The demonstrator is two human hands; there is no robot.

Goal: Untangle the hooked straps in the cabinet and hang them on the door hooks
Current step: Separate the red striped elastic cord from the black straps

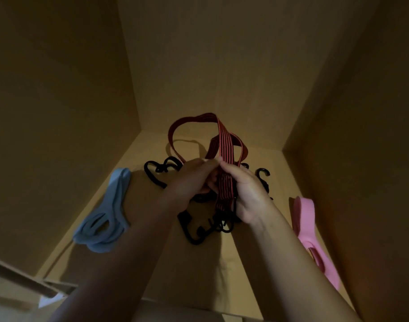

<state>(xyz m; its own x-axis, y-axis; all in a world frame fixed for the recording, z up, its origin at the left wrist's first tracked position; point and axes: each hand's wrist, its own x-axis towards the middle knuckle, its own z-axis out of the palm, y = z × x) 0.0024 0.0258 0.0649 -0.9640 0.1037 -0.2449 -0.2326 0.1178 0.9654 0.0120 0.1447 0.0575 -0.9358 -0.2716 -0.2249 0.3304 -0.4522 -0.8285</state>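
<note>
Both hands [194,180] [243,189] grip red strap [224,147] w/ fingers [226,168], over black tangle [206,226].

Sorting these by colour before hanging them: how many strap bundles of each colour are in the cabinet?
Red striped strap: 1
Black cord tangle: 1, strands uncountable
Blue bundle: 1
Pink bundle: 1
Total: 4
</note>
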